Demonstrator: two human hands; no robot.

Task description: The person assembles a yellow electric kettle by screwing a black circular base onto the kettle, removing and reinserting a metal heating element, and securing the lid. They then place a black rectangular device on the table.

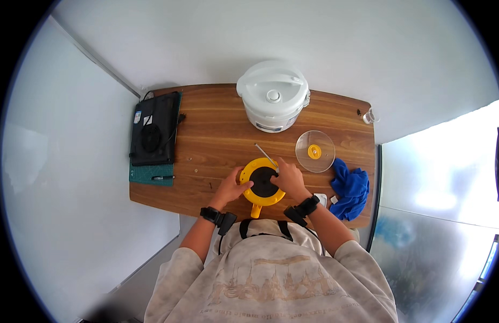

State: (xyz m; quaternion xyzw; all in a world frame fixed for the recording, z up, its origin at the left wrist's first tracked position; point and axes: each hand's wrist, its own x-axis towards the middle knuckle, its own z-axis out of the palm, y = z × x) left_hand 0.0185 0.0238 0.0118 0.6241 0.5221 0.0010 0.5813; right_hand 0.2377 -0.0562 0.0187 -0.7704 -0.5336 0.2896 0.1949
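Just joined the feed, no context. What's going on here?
A person has their left hand and right hand on a yellow round piece, its handle toward them. A thin rod reaches the right hand's fingers. Beyond stands a white lidded appliance; a clear lid and blue cloth lie rightward.

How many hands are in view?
2: the left hand on the yellow item's left side, the right hand on its right. No others show.
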